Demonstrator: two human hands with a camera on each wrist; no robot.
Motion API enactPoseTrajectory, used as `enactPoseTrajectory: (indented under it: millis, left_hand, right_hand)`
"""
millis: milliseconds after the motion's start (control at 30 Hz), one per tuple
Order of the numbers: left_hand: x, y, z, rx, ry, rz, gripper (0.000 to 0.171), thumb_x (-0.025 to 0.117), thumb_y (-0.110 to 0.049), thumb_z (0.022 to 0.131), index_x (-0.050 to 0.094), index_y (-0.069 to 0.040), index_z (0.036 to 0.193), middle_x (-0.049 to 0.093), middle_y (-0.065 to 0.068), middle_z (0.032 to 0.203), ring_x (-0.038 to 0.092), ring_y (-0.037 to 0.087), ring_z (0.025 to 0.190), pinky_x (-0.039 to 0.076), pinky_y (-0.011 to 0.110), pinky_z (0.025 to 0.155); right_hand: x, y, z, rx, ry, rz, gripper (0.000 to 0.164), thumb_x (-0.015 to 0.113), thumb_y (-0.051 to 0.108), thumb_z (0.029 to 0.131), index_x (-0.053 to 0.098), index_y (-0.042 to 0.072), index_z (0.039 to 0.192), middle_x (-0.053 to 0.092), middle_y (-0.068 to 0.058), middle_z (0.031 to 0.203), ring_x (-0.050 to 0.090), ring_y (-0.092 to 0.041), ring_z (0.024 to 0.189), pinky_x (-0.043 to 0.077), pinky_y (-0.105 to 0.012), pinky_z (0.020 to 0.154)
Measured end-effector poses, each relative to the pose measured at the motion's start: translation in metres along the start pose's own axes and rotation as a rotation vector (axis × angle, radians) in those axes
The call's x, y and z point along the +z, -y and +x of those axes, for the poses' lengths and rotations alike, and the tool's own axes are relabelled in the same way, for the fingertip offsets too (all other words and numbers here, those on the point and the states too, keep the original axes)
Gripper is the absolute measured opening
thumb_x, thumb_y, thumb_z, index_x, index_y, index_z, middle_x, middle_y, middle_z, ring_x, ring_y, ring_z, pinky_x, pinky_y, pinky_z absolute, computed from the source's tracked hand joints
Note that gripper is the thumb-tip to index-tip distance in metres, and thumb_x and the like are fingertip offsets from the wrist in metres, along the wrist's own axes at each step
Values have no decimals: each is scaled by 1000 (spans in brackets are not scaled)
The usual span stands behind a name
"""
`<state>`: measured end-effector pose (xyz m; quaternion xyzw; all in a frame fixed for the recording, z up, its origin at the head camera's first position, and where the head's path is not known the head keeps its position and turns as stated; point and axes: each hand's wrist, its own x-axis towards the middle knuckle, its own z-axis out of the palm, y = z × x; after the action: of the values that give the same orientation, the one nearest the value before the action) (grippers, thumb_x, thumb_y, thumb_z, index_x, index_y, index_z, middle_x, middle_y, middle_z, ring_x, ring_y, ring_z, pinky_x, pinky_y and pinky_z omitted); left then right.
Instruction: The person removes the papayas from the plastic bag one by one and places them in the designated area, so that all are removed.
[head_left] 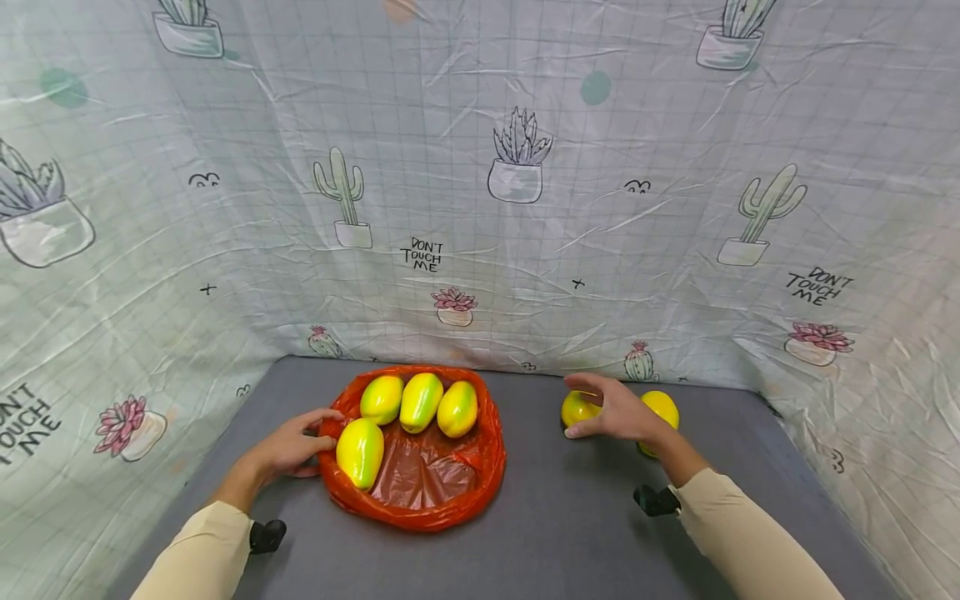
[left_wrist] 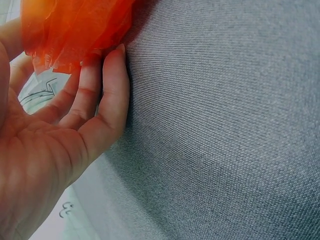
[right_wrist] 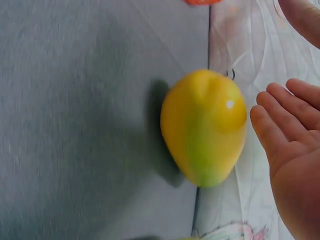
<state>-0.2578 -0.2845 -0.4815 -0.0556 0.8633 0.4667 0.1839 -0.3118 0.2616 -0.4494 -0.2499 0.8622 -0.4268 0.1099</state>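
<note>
A red plastic bag (head_left: 491,487) lies spread with its rim rolled into a ring. Inside it, several yellow-green mangoes (head_left: 422,402) sit along the far and left sides. My left hand (head_left: 288,446) grips the bag's left rim, its fingers curled at the red plastic (left_wrist: 80,30) in the left wrist view. To the right of the bag, my right hand (head_left: 626,414) reaches over a mango (head_left: 576,410) with thumb and fingers spread. In the right wrist view that mango (right_wrist: 202,127) lies before the open palm, a gap showing between them.
Another mango (head_left: 662,408) lies behind my right wrist, partly hidden by it. Grey cloth covers the table (head_left: 555,517). A pale curtain (head_left: 517,250) printed with cacti hangs at the back and both sides.
</note>
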Motion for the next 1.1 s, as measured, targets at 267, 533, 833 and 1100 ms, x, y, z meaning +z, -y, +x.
enactPoseTrajectory:
  millis: [267, 533, 833, 1100]
  left_hand:
    - [0, 3, -1, -1, 8, -26, 54, 66, -19, 98, 50, -11, 148, 40, 27, 141, 62, 28, 103, 63, 40, 76]
    - [0, 4, -2, 4, 9, -35, 53, 66, -19, 98, 50, -11, 148, 39, 26, 142, 61, 27, 101, 62, 39, 74]
    - [-1, 4, 0, 2, 10, -40, 54, 67, -21, 98, 50, -12, 148, 39, 26, 142, 61, 27, 102, 62, 38, 75]
    - [0, 3, -1, 7, 2, -34, 52, 67, -19, 98, 51, -12, 147, 37, 28, 146, 60, 26, 98, 60, 37, 72]
  right_hand:
    - [19, 14, 11, -61, 35, 31, 91, 90, 31, 81, 45, -5, 151, 49, -27, 155, 48, -47, 145, 40, -59, 117]
    - [36, 29, 23, -72, 66, 56, 89, 90, 30, 82, 45, -2, 152, 48, -25, 158, 47, -43, 147, 38, -59, 119]
    - [62, 51, 40, -156, 111, 64, 90, 89, 34, 82, 46, -5, 151, 51, -24, 155, 50, -42, 145, 41, -58, 117]
    - [86, 69, 53, -161, 164, 76, 88, 88, 32, 83, 45, -3, 152, 51, -22, 156, 51, -40, 144, 42, -57, 118]
